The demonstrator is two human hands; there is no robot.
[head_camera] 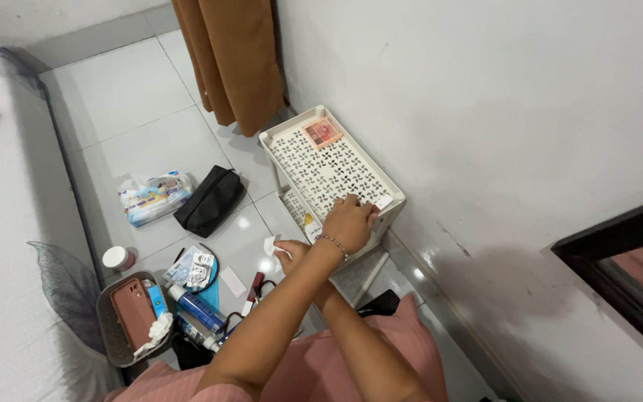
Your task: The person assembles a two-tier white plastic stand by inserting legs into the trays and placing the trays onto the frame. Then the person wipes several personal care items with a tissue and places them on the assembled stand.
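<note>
A white perforated plastic rack (292, 138) stands on the floor against the wall. My left hand (347, 222), with a bracelet at the wrist, reaches across to the front of its top shelf, fingers curled down beside a small white tag (384, 202). Whether it grips anything is hidden. My right hand (290, 251) crosses under the left arm, lower and to the left, beside the rack's lower shelf. It pinches a small white tissue (270, 245). A pink eyeshadow palette (321, 132) lies at the far end of the top shelf.
On the tiled floor lie a black pouch (210, 199), a pack of wipes (154, 197), a small white jar (118, 258), blue tubes (195, 305) and a grey tray (107, 335) with a pink case. A brown curtain (232, 59) hangs behind, a white mattress (1, 223) lies left, and a dark frame (619, 231) stands right.
</note>
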